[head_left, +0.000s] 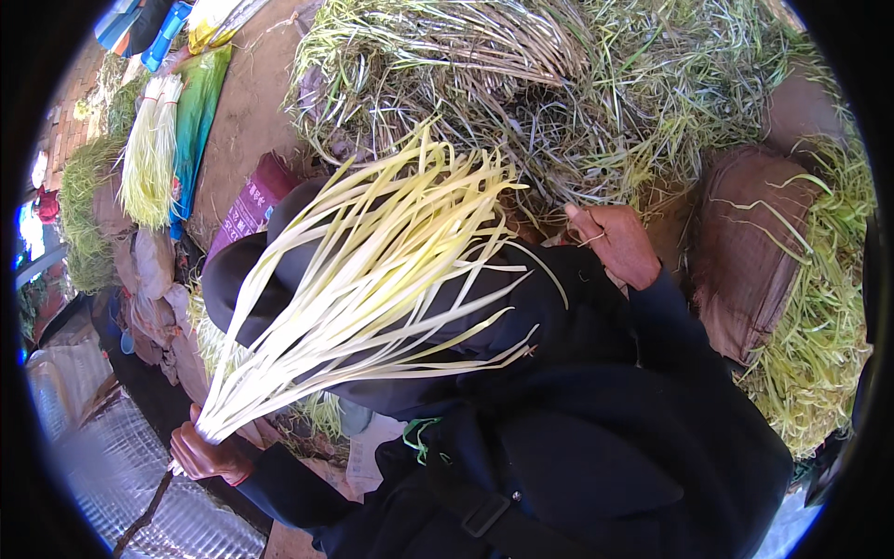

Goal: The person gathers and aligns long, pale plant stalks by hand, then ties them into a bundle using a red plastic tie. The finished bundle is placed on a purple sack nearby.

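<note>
My left hand (208,451) is closed around the white lower ends of a bunch of blanched yellow chives (377,286). The long flat leaves fan out up and to the right, across my dark-clad knees. Their colour goes from white near my fist to yellow at the tips, some of which curl. My right hand (618,244) is to the right of the leaf tips, with its fingers curled and the thumb pointing left. A thin pale strand (592,238) lies at its thumb; whether the fingers grip it is unclear. The palm is hidden.
A large heap of loose leaves and stalks (531,91) spreads ahead. To the right, brown cloth (751,244) lies against more yellow-green leaves (810,363). Tied chive bundles (155,150) rest on a green-blue sack (202,119) at upper left. A purple printed sack (248,199) lies beside my knee.
</note>
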Action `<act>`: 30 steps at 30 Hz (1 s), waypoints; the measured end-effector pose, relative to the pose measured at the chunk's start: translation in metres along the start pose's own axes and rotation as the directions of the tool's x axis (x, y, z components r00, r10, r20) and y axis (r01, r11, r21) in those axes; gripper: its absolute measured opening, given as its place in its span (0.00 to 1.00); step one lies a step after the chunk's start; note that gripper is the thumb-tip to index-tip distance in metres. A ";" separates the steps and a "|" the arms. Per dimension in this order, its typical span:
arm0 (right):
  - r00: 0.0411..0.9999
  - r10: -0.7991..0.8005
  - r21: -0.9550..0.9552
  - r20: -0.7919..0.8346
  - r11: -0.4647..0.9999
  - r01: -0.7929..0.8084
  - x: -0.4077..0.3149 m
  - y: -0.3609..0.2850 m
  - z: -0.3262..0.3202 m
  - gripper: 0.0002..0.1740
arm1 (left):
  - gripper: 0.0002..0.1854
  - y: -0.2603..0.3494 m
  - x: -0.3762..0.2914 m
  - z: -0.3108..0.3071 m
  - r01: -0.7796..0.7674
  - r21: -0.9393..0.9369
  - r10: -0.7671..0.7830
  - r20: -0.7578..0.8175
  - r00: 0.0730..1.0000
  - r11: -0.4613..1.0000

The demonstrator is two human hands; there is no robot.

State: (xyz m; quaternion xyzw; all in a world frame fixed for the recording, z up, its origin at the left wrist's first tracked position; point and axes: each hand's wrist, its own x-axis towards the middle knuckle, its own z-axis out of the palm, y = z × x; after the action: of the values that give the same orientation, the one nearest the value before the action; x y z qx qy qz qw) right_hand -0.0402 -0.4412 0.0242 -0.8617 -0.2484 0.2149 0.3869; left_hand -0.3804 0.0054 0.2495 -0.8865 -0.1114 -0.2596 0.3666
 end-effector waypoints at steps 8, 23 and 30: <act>0.832 -0.520 -0.166 -0.193 0.853 0.494 0.043 -0.074 -0.033 0.07 | 0.18 -0.001 0.010 -0.004 -0.005 0.037 0.006 -0.034 0.999 0.999; 0.668 -0.718 0.268 0.197 0.695 0.668 0.086 -0.143 -0.004 0.12 | 0.19 -0.009 0.010 -0.007 -0.002 0.058 0.005 -0.057 0.998 0.998; 0.661 -0.720 0.164 0.212 0.692 0.703 0.086 -0.151 -0.006 0.09 | 0.16 -0.007 0.015 -0.011 -0.005 0.062 0.007 -0.042 0.999 0.998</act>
State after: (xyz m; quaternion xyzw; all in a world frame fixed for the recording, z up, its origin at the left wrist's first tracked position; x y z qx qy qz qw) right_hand -0.0090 -0.3064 0.1294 -0.6463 -0.6061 0.1657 0.4330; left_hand -0.3743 0.0031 0.2683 -0.8694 -0.1088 -0.2737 0.3967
